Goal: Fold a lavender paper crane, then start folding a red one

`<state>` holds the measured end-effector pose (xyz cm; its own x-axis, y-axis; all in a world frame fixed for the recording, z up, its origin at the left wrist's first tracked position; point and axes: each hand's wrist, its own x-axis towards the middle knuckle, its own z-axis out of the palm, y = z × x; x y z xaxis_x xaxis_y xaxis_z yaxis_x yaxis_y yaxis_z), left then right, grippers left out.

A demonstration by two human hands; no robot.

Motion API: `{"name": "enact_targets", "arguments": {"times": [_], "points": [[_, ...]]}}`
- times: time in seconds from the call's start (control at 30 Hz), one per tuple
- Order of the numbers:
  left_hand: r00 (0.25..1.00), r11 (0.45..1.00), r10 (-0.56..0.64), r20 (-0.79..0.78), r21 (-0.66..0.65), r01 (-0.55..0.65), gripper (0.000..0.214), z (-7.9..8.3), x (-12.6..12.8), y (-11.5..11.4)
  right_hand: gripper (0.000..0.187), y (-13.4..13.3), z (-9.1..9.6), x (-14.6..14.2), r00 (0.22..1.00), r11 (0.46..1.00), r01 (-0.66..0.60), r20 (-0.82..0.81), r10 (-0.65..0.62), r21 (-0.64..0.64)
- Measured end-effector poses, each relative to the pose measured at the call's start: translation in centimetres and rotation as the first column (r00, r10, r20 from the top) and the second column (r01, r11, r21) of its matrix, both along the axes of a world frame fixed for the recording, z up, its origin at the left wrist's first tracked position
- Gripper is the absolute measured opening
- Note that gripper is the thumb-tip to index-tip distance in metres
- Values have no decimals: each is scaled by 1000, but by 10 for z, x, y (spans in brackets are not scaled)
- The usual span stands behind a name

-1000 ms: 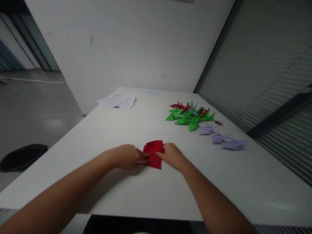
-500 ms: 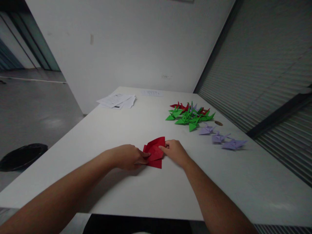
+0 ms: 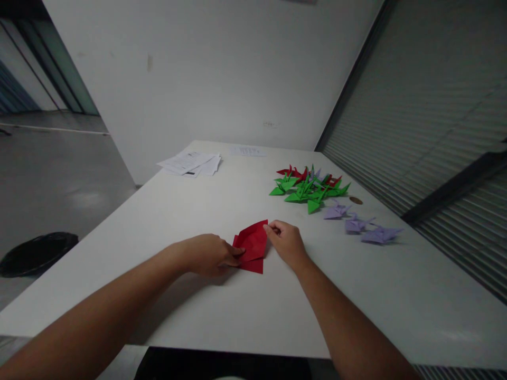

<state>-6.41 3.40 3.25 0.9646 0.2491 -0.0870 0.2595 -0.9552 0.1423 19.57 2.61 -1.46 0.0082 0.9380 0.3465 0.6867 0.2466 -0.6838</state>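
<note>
A folded red paper (image 3: pixel 252 246) lies on the white table (image 3: pixel 222 306) in front of me. My left hand (image 3: pixel 208 255) is closed and presses its left edge down with the fingertips. My right hand (image 3: pixel 287 241) pinches the paper's far right corner, and a flap stands lifted and spread toward the back. Both forearms reach in from the bottom of the view.
A heap of green and red folded paper cranes (image 3: pixel 309 186) lies at the back right, with three lilac cranes (image 3: pixel 356 224) nearer along the right side. White printed sheets (image 3: pixel 190 163) lie at the far left. A black bin (image 3: pixel 35 253) sits on the floor left of the table.
My right hand has drawn the red paper's flap up and away toward the back right, opening the fold. My left hand has stayed where it was.
</note>
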Motion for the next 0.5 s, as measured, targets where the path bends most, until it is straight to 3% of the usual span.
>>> {"name": "enact_targets", "arguments": {"times": [0.5], "points": [[1000,1000,3,-8,10,-3,30,0,0,-1,26,-2,-1,-4,1000,999,-26,-13,26,40]]}}
